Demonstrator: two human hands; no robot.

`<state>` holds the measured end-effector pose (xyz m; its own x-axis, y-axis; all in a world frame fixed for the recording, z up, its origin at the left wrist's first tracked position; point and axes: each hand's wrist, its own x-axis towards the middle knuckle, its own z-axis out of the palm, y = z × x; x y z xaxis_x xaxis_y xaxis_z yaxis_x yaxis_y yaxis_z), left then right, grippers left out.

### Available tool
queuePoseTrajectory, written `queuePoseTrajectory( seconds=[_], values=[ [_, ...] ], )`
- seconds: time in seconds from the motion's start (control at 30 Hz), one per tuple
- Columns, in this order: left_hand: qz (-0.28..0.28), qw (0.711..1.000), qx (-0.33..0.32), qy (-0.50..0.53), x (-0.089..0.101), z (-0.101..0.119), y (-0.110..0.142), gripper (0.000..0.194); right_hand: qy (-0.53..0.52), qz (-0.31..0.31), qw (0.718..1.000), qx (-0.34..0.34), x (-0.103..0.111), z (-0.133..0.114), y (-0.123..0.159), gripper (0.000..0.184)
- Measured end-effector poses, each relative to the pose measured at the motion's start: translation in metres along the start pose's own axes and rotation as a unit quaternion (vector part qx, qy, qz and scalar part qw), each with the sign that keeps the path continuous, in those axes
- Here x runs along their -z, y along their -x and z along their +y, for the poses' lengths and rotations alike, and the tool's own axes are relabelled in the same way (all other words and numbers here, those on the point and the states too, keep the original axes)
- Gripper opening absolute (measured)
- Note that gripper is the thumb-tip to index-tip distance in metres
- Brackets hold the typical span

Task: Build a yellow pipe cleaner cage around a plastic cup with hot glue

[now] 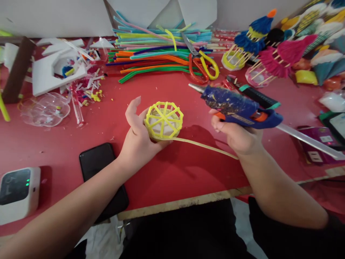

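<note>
My left hand (pixel 141 127) grips a small round craft piece (pixel 164 120) with yellow spokes and a yellow rim, the index finger raised off it. A pale yellow strip (pixel 205 145) trails from its lower edge toward my right forearm. In my right hand (pixel 237 135) is a blue hot glue gun (pixel 231 106), its metal nozzle pointing left, above and to the right of the craft piece. A long clear glue stick (pixel 307 140) sticks out of its back end. Whether a finger presses the orange trigger is hard to see.
Pipe cleaners (pixel 161 50) lie piled at the back with scissors (pixel 202 61) on them. Finished-looking craft figures (pixel 283 57) stand back right. A black phone (pixel 98 162) lies under my left forearm, a white device (pixel 20 194) farther left. Foam scraps (pixel 59 68) and a clear tray (pixel 44 108) sit left.
</note>
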<state>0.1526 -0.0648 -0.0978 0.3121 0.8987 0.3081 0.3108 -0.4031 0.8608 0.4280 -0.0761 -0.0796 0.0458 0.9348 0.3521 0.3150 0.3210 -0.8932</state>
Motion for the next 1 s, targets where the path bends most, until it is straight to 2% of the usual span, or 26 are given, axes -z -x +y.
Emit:
queuePoseTrajectory(
  seconds=[0.07,0.2,0.3,0.37,0.43,0.53,0.63,0.77,0.93,1.0],
  values=[
    [0.018,1.0,-0.011,0.018,0.0,0.004,-0.002,0.109,-0.005,-0.003,1.0,0.004,-0.001,0.001,0.004,0.006],
    [0.047,0.995,-0.081,0.037,0.006,0.006,-0.007,0.106,-0.037,-0.033,0.998,0.031,0.003,-0.001,0.011,0.012],
    [0.023,0.989,-0.128,0.066,0.013,0.006,-0.009,0.098,-0.056,-0.052,0.995,0.064,0.005,-0.015,0.013,0.019],
    [-0.005,0.983,-0.158,0.089,0.015,0.007,-0.01,0.091,-0.047,-0.101,0.989,0.102,0.004,-0.029,0.011,0.014],
    [-0.018,0.98,-0.17,0.105,0.016,0.008,-0.012,0.082,-0.029,-0.137,0.978,0.156,0.002,-0.041,0.007,0.023],
    [-0.013,0.978,-0.178,0.108,0.016,0.009,-0.013,0.08,-0.005,-0.16,0.97,0.183,0.001,-0.049,0.003,0.029],
    [-0.01,0.978,-0.184,0.097,0.016,0.01,-0.014,0.084,0.013,-0.167,0.97,0.177,0.0,-0.049,0.003,0.024],
    [-0.018,0.982,-0.155,0.103,0.017,0.014,-0.011,0.071,0.048,-0.154,0.972,0.173,-0.001,-0.049,0.004,0.008],
    [-0.028,0.99,-0.117,0.07,0.016,0.016,-0.007,0.075,0.069,-0.179,0.966,0.171,-0.001,-0.051,0.002,0.007],
    [-0.025,0.989,-0.125,0.075,0.015,0.016,-0.007,0.075,0.068,-0.17,0.967,0.18,-0.001,-0.05,0.002,0.007]
  ],
)
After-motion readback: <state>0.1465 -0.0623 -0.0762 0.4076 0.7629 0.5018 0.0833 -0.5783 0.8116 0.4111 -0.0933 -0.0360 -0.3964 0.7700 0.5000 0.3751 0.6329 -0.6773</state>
